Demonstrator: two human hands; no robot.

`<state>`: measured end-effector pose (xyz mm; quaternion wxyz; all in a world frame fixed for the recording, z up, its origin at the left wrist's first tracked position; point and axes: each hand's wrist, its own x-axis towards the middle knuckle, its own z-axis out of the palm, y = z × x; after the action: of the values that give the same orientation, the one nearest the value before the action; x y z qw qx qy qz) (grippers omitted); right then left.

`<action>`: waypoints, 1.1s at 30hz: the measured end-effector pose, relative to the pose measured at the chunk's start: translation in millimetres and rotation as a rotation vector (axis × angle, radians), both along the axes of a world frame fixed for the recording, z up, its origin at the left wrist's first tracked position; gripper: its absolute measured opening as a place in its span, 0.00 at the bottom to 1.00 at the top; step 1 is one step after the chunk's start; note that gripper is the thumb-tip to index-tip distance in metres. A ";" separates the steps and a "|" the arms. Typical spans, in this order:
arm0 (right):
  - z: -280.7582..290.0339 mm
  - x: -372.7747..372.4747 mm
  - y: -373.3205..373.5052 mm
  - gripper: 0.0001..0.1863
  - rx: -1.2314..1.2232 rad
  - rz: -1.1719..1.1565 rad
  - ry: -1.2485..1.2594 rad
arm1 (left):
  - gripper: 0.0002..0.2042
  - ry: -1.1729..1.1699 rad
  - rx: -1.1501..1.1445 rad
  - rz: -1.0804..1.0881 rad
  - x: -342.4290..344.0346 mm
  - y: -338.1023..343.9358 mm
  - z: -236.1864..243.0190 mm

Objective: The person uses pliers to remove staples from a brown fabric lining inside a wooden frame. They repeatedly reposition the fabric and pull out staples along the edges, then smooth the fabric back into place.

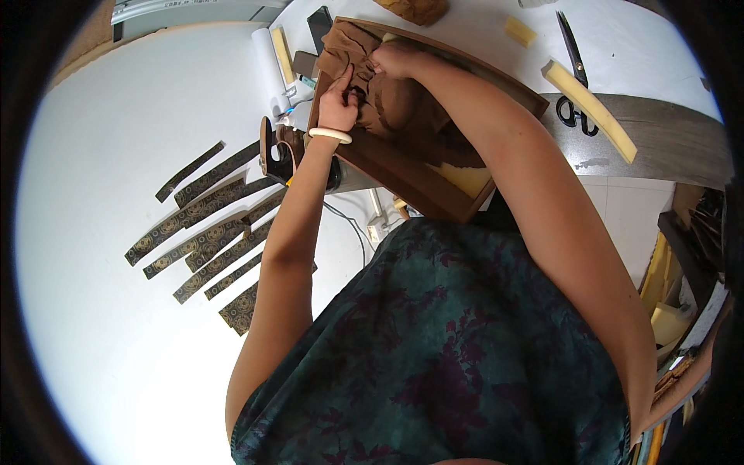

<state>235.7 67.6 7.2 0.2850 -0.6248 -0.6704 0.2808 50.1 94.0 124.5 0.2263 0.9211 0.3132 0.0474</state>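
Working crumpled brown cloth [349, 48] at the far left end of an open brown box [413, 181], both of my hands on it; the cloth lies bunched inside the box, part of it up by the far left corner, puckers running in toward my fingers; my right hand [396, 61] looks clamped on a fold, thumb and fingertips together; my left hand [339, 108] has its index finger stretched out along the cloth, other fingers curled under; can't tell whether those curled ones pinch any of it; to do this well, I'd say hold the fold firmly with the right and let the left index press and smooth the gathers one at a time; pull lightly, since loose cloth like this probably creases or slips if tugged hard; spread the tension evenly so the puckers don't heap up in one spot; pose: left forearm comes up nearly straight from below, bangle [331, 136] at the wrist just beside the box's left wall; right arm reaches in across the box from the right, elbow bent, hand near the far wall, forearm hiding some of the cloth; yellow foam [465, 180] sits in the near right part of the box, apart from both hands; scissors [573, 48] lie well apart, right of the box
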 end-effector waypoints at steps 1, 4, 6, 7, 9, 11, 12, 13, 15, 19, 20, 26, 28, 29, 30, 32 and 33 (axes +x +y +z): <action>-0.8 1.0 0.0 0.09 0.014 0.005 -0.004 | 0.28 0.007 0.014 0.006 0.6 -0.7 1.2; -4.9 5.1 0.5 0.10 0.012 0.014 0.004 | 0.28 0.003 0.047 0.005 1.9 -2.4 3.3; -4.0 5.7 3.8 0.11 -0.042 0.017 0.035 | 0.28 -0.031 0.059 -0.018 1.3 -1.2 3.3; -2.4 5.7 4.6 0.11 -0.052 0.043 0.017 | 0.28 -0.036 0.046 -0.013 1.1 -0.9 2.9; 5.3 5.0 5.2 0.12 -0.072 0.102 -0.018 | 0.28 -0.046 0.018 0.004 -1.9 0.1 1.8; 16.0 -1.8 -0.9 0.11 -0.067 0.112 0.015 | 0.28 -0.059 0.011 0.018 -7.7 0.9 -0.6; 16.8 -2.0 -2.9 0.11 -0.065 0.105 0.031 | 0.28 -0.067 0.006 0.014 -5.2 0.2 -0.3; 15.1 -3.2 -0.7 0.11 -0.053 0.114 0.021 | 0.28 -0.053 -0.007 0.032 -3.8 -0.4 0.5; 14.1 -8.0 3.8 0.12 -0.027 0.135 0.002 | 0.28 -0.025 -0.031 0.070 -2.5 -2.0 2.9; 2.5 -15.9 10.6 0.11 -0.005 0.117 -0.014 | 0.27 -0.067 0.036 0.001 -0.6 -0.3 1.7; -1.3 -15.9 13.2 0.11 0.008 0.111 -0.023 | 0.27 -0.066 0.044 -0.004 0.6 -0.7 2.6; -15.6 -7.5 19.6 0.11 -0.022 0.159 -0.016 | 0.27 -0.043 0.042 0.015 3.0 -0.5 8.0; -12.4 -7.0 20.1 0.12 -0.032 0.177 0.028 | 0.26 -0.047 0.067 0.006 0.1 -0.2 9.2; -11.4 -7.1 18.3 0.12 -0.036 0.178 0.050 | 0.26 -0.049 0.071 0.006 -1.7 0.3 8.3; -9.0 -8.4 15.6 0.12 -0.040 0.178 0.073 | 0.26 -0.050 0.075 0.006 -2.6 0.2 8.5; -1.8 -16.2 13.0 0.13 -0.025 0.187 0.002 | 0.26 -0.038 0.087 0.022 -4.1 -1.1 8.1; -1.9 -17.8 13.0 0.13 -0.017 0.185 -0.034 | 0.26 -0.032 0.093 0.023 -1.9 -1.8 8.8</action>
<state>217.8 80.6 5.3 0.2413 -0.5671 -0.7278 0.3009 48.2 92.2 133.3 0.1875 0.9262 0.3175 0.0793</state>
